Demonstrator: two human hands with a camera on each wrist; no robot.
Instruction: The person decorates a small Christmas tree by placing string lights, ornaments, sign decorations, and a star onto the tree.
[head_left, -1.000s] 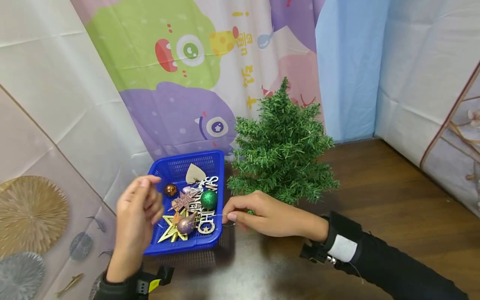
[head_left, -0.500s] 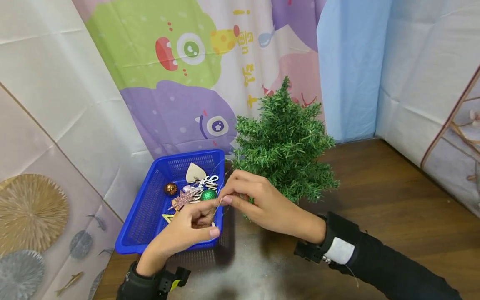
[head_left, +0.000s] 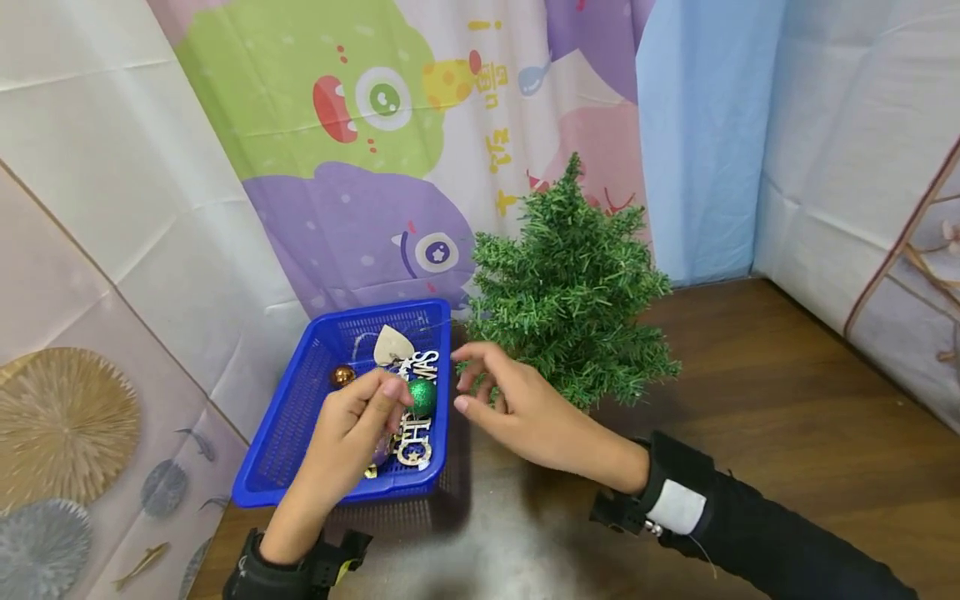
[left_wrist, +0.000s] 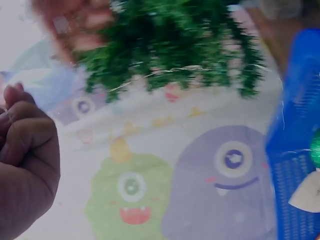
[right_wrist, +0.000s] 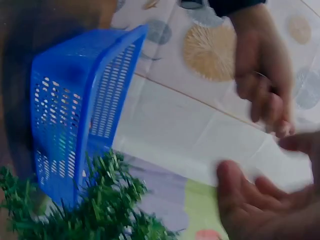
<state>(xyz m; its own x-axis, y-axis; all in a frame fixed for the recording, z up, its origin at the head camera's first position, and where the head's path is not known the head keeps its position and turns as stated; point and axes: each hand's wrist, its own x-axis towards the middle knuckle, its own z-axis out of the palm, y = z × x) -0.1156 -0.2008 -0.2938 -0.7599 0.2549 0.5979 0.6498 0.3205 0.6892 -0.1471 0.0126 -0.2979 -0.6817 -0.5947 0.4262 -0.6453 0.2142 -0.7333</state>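
My left hand [head_left: 348, 433] is raised over the blue basket [head_left: 273, 433], thumb and fingertips pinching one end of a thin silvery wire strand [left_wrist: 195, 67]. In the left wrist view the strand runs loosely from that hand across in front of the green tabletop Christmas tree [head_left: 570, 292]. My right hand [head_left: 525, 408] hovers between basket and tree, thumb and fingers apart, with nothing visibly held. In the basket lie a green glitter ball [head_left: 422, 397], a pale heart [head_left: 392, 344], a copper ball [head_left: 342, 376] and white letter cut-outs [head_left: 415, 450]. My left hand hides other ornaments.
Basket and tree stand side by side on a dark wooden tabletop [head_left: 750, 400]. A cartoon-printed curtain [head_left: 337, 233] hangs close behind them. Pale printed cloth [head_left: 202, 317] closes off the left side, and another cloth [head_left: 840, 192] the right.
My left hand came from the left to meet the right hand at the wire, then drew back left and up, still pinching. My right fingers have parted from the strand.
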